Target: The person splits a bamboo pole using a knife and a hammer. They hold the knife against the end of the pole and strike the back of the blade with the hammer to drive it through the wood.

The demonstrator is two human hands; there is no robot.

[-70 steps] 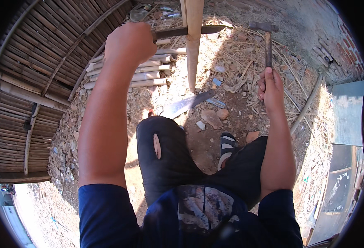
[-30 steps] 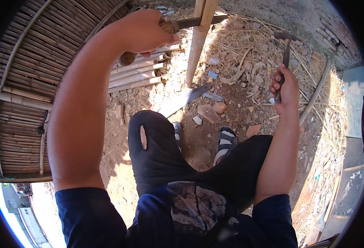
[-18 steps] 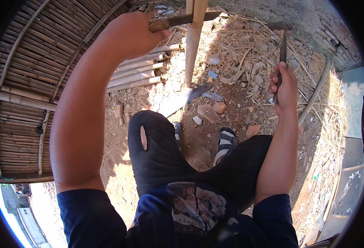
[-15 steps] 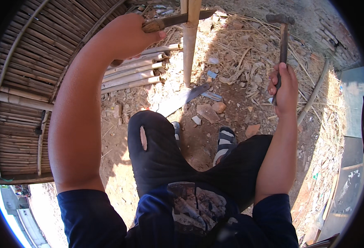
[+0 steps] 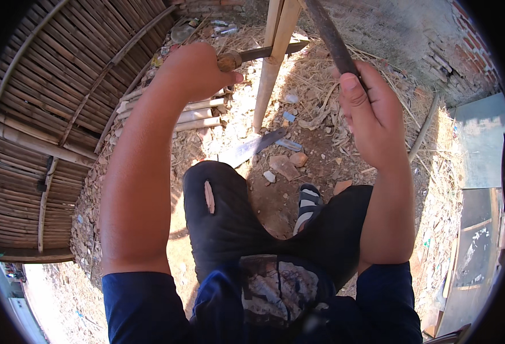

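Note:
A knife (image 5: 257, 54) with a wooden handle is in my left hand (image 5: 192, 73), whose fingers are closed round the grip. Its dark blade lies crosswise in an upright bamboo pole (image 5: 268, 86), and the tip sticks out on the right. Above the blade the pole is split in two. My right hand (image 5: 374, 112) grips a hammer (image 5: 333, 43) by its dark handle, raised right of the pole. The hammer's head is beyond the top edge of the view or hidden.
A saw blade (image 5: 245, 151) lies on the ground by my left knee. Cut bamboo poles (image 5: 198, 118) are stacked behind my left wrist. Straw, stones and brick pieces (image 5: 284, 167) litter the ground. A bamboo slat wall (image 5: 29, 189) stands left, a grey panel (image 5: 484, 137) right.
My right hand has swung the hammer up and left, toward the pole's top. The knife, my left hand and the pole's upper part sit lower and further right in view.

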